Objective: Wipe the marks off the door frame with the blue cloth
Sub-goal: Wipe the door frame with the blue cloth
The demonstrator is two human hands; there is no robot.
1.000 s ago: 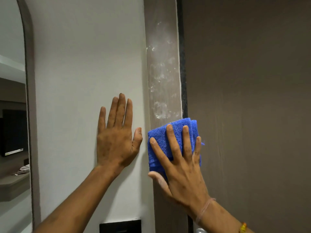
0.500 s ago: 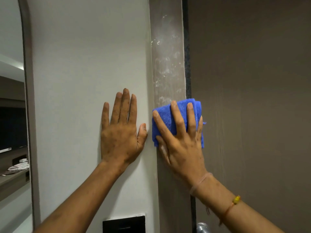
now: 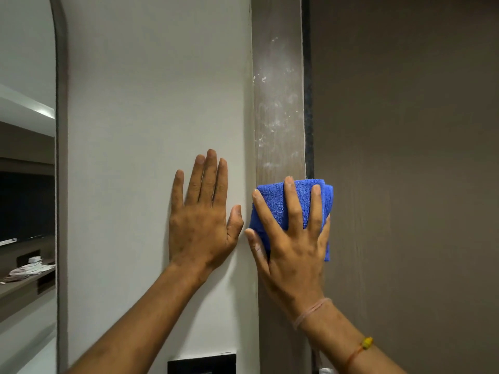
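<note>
Right hand (image 3: 293,255) fingers (image 3: 291,203) splayed flat, pressing blue cloth (image 3: 278,205) onto door frame (image 3: 278,103); whitish marks (image 3: 272,122), perhaps dust, above them. Left hand (image 3: 201,220) open, empty, flat on wall (image 3: 151,103).

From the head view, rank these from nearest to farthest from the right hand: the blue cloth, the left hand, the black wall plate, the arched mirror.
Measured from the right hand:
1. Blue cloth: directly under its fingers, pressed on the door frame.
2. Left hand: just beside it, flat on the white wall.
3. Black wall plate: lower on the wall, bottom edge.
4. Arched mirror: far left.
</note>
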